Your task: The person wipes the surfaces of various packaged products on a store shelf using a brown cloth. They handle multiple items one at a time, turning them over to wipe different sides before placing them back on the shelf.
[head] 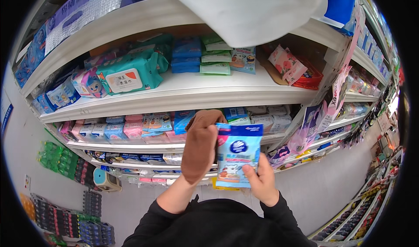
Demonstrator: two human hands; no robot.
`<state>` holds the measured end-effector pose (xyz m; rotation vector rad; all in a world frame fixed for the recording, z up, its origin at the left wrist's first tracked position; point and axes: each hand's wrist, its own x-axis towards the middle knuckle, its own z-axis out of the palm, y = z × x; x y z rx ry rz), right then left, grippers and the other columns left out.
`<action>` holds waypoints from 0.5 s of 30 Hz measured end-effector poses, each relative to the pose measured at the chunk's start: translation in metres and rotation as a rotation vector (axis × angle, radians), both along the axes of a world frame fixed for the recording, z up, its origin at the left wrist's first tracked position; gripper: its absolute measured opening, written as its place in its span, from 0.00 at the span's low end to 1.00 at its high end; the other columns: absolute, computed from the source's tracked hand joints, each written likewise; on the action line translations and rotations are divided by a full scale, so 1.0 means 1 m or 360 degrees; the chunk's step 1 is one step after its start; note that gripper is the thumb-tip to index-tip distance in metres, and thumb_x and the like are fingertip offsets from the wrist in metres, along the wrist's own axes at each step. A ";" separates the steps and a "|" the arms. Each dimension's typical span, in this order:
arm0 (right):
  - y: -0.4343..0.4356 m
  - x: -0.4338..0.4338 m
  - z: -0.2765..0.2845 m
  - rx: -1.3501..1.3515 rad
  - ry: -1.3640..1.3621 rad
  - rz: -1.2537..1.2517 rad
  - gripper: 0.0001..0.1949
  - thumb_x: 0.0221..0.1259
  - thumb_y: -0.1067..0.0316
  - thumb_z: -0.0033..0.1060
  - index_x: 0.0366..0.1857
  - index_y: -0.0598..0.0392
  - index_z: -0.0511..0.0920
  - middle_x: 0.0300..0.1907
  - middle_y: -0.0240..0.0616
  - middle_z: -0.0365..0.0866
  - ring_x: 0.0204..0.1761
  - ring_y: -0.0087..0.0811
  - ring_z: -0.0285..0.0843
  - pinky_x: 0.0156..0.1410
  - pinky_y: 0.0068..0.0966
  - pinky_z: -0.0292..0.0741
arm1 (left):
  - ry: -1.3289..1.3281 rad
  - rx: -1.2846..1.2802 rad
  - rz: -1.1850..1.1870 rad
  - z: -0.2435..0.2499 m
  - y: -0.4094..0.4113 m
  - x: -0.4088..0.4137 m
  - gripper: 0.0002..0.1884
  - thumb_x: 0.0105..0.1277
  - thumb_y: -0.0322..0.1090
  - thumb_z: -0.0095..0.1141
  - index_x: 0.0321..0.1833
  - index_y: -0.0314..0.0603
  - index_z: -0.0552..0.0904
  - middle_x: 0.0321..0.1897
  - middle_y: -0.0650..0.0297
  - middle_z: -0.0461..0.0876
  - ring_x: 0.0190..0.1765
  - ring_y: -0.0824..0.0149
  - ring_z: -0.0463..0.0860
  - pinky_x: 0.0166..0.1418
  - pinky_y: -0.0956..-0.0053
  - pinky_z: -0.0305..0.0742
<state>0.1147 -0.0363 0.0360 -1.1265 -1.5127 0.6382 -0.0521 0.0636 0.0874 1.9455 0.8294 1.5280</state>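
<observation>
My right hand (pixel 264 178) grips a light-blue soft packet (pixel 238 153), probably wipes, by its lower right edge. The packet has a dark-blue top band and a cartoon bear, and is held upright before the shelves. A brown cloth (pixel 199 149), shaped like a sock or mitt, covers my left hand (pixel 201 142). Its upper end bends over beside the packet's top left corner. The covered fingers are hidden, so their grip cannot be made out. Behind my hands, a white shelf (pixel 183 95) carries a large teal wipes pack (pixel 132 72), stacked blue packs (pixel 186 54) and green-and-white packs (pixel 216 57).
A lower shelf (pixel 131 144) holds rows of small packs behind the cloth. A white sheet (pixel 262 11) hangs across the upper shelf. Pink-and-purple hanging packages (pixel 309 129) line the right post. On the floor at left are a stool (pixel 106 180) and shrink-wrapped bottles (pixel 59 160).
</observation>
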 end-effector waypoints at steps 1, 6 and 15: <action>0.000 0.003 0.001 -0.0025 0.0121 0.0033 0.17 0.67 0.64 0.56 0.53 0.63 0.69 0.37 0.47 0.82 0.37 0.33 0.83 0.44 0.26 0.76 | -0.0215 -0.0090 -0.0112 -0.012 -0.012 -0.004 0.28 0.68 0.52 0.51 0.52 0.27 0.74 0.48 0.50 0.75 0.52 0.56 0.75 0.56 0.66 0.67; 0.005 0.011 0.011 -0.0153 -0.0002 0.0129 0.18 0.63 0.68 0.56 0.55 0.61 0.68 0.37 0.46 0.81 0.35 0.29 0.80 0.44 0.23 0.75 | 0.0482 0.0690 -0.0657 -0.006 -0.029 -0.029 0.50 0.59 0.77 0.35 0.68 0.37 0.67 0.71 0.48 0.58 0.73 0.48 0.58 0.75 0.54 0.46; -0.004 0.000 0.013 0.0256 -0.0618 0.0382 0.14 0.48 0.74 0.58 0.41 0.62 0.73 0.22 0.45 0.78 0.25 0.48 0.79 0.30 0.35 0.74 | 0.0950 0.0519 -0.0378 -0.014 -0.033 -0.022 0.49 0.49 0.68 0.63 0.69 0.43 0.64 0.69 0.56 0.64 0.68 0.56 0.67 0.72 0.64 0.55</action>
